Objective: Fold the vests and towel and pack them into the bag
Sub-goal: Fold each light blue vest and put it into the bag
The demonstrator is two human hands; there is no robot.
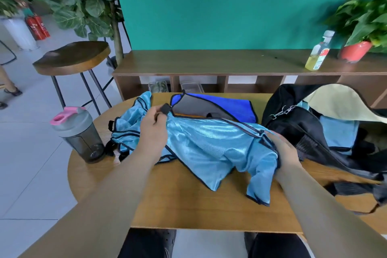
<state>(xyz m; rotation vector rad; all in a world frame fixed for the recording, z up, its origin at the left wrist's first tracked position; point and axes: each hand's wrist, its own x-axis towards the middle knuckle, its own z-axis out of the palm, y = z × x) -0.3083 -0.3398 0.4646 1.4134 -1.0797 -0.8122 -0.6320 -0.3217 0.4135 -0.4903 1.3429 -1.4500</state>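
Head view: the person is holding a light blue vest (209, 144) stretched between both hands just above a wooden table (188, 199).

The left hand (154, 132) is pinching the vest's black-trimmed upper edge between thumb and curled fingers, with a small black tab showing at the fingertips. The right hand (285, 151) is gripping the opposite end of the same vest, its fingers curling round bunched fabric. This hand is blurred, so finer detail of the grip cannot be told. The vest's lower part is draping onto the tabletop toward the near edge.

A crumpled heap of light blue fabric (127, 125) with black trim is lying at the left, behind the left hand and touching the held vest. A blue towel (234, 107) with a grey face is lying at the far side of the table, partly hidden by the vest.

The black bag (280, 104) is sitting open at the right of the table, just beside the right hand, with its cream lining flap turned up. A light blue item (337, 132) is lying inside it.

A grey shaker bottle (77, 134) with a pink lid is standing at the table's left edge. A wooden stool (71, 56) is standing on the floor beyond it. On the shelf unit (209, 63) behind the table, a plastic bottle (318, 52) of yellow liquid is standing near a potted plant (356, 50).
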